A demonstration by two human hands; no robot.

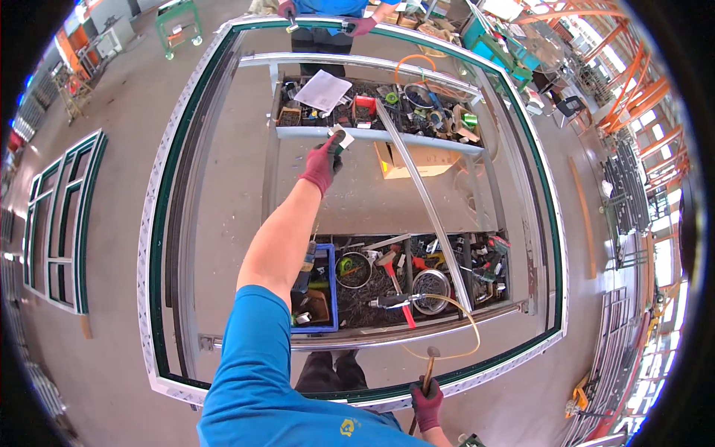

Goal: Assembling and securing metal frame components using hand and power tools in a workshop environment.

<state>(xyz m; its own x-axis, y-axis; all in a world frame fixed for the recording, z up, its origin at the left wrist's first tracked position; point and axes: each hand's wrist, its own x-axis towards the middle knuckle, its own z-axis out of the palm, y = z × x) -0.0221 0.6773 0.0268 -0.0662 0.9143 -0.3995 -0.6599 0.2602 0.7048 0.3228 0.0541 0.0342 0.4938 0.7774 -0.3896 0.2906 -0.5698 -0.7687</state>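
Note:
My left hand [323, 164], in a dark red glove, reaches over the middle of the frame. Its fingers are closed on a small flat white piece [341, 136], too small to make out. My right hand [427, 404], gloved alike, grips the wooden handle of a hammer [432, 357] near the frame's near edge, head up. The large rectangular window frame [165, 385], green with a silvery outer edge, lies around a metal work stand. Beyond my left hand, a white paper sheet [322, 91] rests on the far parts tray [380, 135].
A near tray [417, 324] holds screws, bowls, a blue bin [333, 287] and an air tool [395, 301] on a yellow hose. A diagonal metal bar [424, 197] spans both trays. Across the frame, a co-worker's gloved hands [363, 27] work. Another green frame [63, 223] lies left.

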